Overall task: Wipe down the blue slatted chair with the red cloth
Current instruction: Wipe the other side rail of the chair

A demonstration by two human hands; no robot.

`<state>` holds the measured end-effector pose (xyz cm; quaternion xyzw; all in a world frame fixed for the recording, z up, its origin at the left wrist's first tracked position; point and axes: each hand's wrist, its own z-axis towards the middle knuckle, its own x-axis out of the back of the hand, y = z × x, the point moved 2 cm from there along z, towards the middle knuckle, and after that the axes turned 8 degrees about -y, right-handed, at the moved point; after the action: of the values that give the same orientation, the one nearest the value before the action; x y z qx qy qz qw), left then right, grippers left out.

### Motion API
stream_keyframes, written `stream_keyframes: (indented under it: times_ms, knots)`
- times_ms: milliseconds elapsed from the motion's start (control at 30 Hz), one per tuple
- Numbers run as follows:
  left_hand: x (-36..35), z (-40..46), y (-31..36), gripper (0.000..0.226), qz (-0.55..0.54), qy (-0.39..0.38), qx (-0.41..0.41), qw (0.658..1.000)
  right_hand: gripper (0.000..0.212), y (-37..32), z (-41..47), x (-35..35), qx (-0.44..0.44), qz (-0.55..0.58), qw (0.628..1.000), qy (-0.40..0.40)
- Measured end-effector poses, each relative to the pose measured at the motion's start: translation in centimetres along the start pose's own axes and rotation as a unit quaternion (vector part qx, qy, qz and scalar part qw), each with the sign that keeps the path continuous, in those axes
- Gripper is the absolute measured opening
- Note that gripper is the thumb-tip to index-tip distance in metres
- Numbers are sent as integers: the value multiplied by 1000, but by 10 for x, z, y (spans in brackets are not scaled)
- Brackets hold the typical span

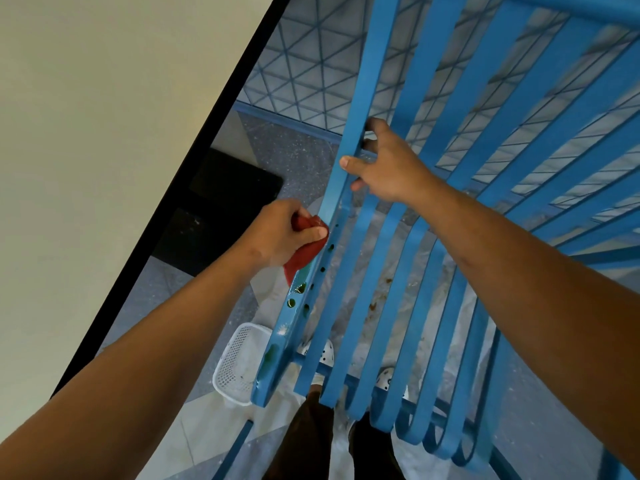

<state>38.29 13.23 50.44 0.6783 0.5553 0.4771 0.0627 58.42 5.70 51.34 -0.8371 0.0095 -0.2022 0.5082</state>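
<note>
Left hand (282,233) bunches the cloth (304,251) against the chair (491,188) rail; right hand (388,168) clamps 1 slat. Best to drag firmly toward the green spots (298,289) below.

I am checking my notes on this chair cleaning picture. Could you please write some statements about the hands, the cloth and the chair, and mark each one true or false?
1. The left hand grips the red cloth against the chair's outer side rail. True.
2. The right hand lies flat on the floor. False: it grips a slat at the edge of the blue slatted chair.
3. The side rail below the cloth has green spots on it. True.
4. A white plastic basket stands on the chair's slats. False: it stands on the floor beside the chair.
5. The cloth is blue. False: it is red.
</note>
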Motion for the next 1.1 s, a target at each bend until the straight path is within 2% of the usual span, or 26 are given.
stream_keyframes:
  times_ms: [133, 233, 400, 567, 767, 1100]
  knots:
    - [-9, 0, -2, 28, -75, 30, 18, 997, 59, 3, 2, 1, 3, -2, 1000, -2]
    - [-17, -17, -15, 25, -110, 12, 39, 993, 60, 4, 3, 1, 4, -10, 1000, -3]
    - [-11, -32, -31, 22, -1, -89, 48, 995, 59, 2, 3, 0, -13, -8, 1000, -4]
    - [7, -6, -7, 29, 48, -61, -2, 997, 57, 4, 2, -1, -15, -8, 1000, 2]
    - [10, 2, 0, 36, 35, -50, 5, 998, 59, 2, 3, 0, -19, -21, 1000, -1]
    - [-14, -42, -39, 32, 10, -107, 49, 993, 59, 4, 3, 1, -23, -17, 1000, -4]
